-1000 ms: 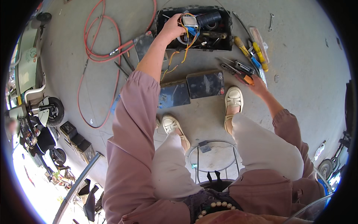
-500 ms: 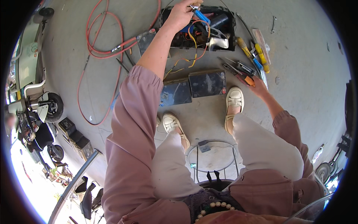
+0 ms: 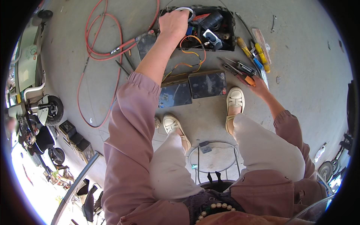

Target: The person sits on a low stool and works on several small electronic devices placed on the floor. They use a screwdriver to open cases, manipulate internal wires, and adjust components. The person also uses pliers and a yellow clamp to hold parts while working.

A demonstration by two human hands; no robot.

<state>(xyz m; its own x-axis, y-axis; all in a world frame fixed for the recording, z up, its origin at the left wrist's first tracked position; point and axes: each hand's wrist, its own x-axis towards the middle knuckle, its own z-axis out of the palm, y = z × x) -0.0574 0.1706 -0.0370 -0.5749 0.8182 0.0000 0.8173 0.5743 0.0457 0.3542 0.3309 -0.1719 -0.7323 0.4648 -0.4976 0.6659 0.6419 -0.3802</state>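
My left hand [image 3: 174, 23] reaches into the left end of a black box [image 3: 231, 44] full of loose parts. Its fingers curl down, mostly hidden, against a pale ring like a roll of tape [image 3: 191, 13], which it seems to grip. A black cylinder [image 3: 211, 20], a silver-and-dark part [image 3: 212, 39] and an orange-yellow wire [image 3: 204, 56] lie in or over the box. At the right, low by the floor, my right hand [image 3: 258, 87] is closed on an orange-handled tool [image 3: 249, 80] with dark pointed jaws, like pliers. A dark metal tool [image 3: 245, 68] lies just beyond it.
Two dark flat blocks [image 3: 207, 84] sit before my feet. Yellow-handled tools [image 3: 262, 58] lie right of the box, a wrench [image 3: 275, 24] farther off. A red hose [image 3: 120, 52] coils at the left. A round-topped metal stool frame [image 3: 237, 155] stands between my legs.
My left hand has let go of a blue-handled tool and moved left and down into the box. The pale ring now shows beside it. The silver part has shifted; my right hand stays put.
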